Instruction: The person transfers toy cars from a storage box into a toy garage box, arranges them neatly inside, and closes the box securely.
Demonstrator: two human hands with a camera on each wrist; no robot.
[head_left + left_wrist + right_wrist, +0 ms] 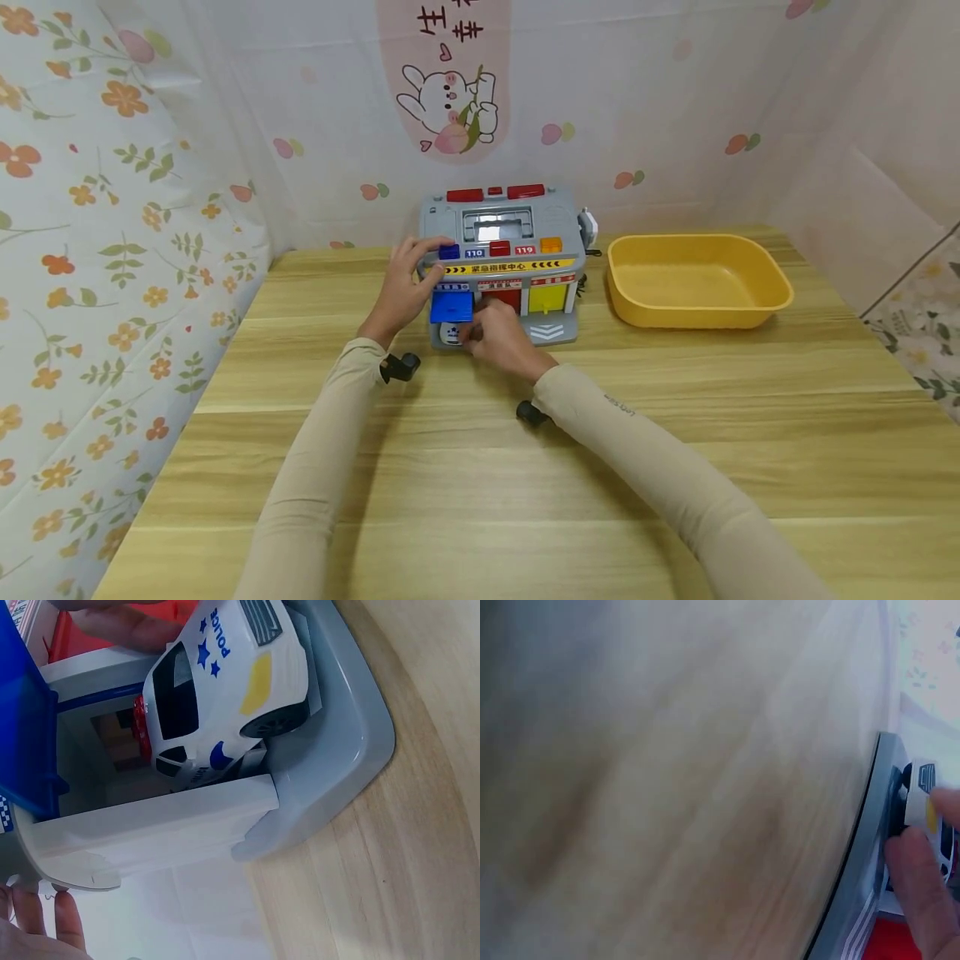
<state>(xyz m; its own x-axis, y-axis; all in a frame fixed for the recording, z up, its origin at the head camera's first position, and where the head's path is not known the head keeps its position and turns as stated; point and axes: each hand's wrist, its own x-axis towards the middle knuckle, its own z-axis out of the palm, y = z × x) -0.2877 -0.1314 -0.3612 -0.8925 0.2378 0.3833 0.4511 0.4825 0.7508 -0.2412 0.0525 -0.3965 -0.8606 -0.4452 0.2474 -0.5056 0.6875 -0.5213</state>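
Observation:
A grey toy emergency station stands on the table, its blue door raised over the left bay. In that bay sits a white toy police car, tilted, its front end pointing out over the grey ramp. My right hand pinches the car at its front, with fingers on either side of it in the right wrist view. My left hand grips the station's upper left corner, a finger by the blue roof light and the thumb at the front edge.
A yellow plastic basin stands right of the station. The station's red door and yellow door are down. Behind the wooden table hangs a printed cloth, with a flowered one along the left side.

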